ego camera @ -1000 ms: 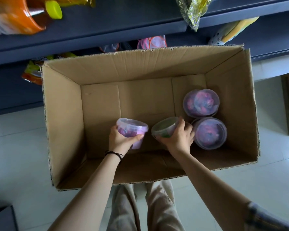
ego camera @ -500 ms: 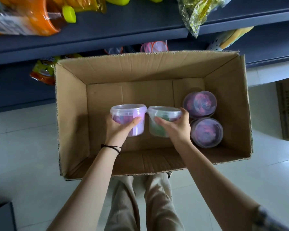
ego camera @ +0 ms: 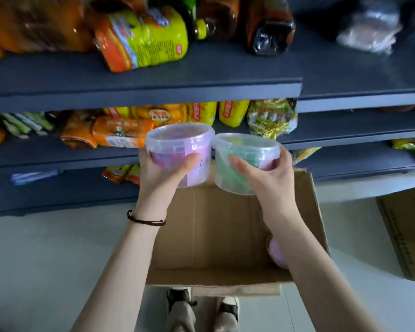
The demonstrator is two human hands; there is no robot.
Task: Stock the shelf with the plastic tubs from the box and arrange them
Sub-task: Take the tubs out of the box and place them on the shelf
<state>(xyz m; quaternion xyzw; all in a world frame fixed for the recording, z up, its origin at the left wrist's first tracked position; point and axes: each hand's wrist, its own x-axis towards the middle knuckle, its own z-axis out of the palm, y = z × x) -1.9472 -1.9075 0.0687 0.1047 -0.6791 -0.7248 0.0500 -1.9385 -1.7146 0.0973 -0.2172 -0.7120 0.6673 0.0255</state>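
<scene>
My left hand [ego camera: 162, 174] grips a clear lidded tub with purple contents [ego camera: 180, 146], held upright in front of the dark blue shelves [ego camera: 141, 94]. Beside it my right hand [ego camera: 268, 178] grips a matching tub with green contents [ego camera: 243, 154], and the two tubs touch at their rims. Both are lifted above the open cardboard box [ego camera: 225, 236] on the floor. Another purple tub [ego camera: 277, 254] lies at the box's right wall, mostly hidden behind my right forearm.
The shelves hold orange and yellow snack bags [ego camera: 139, 39] and bottles on the top level, more packets [ego camera: 120, 130] on the middle level. A second cardboard box [ego camera: 407, 236] stands at the right. My feet [ego camera: 201, 305] are just behind the open box.
Both hands lifted the two tubs out of the box and up to shelf height. My view tilted upward, so more shelves show and the box has dropped lower in the frame.
</scene>
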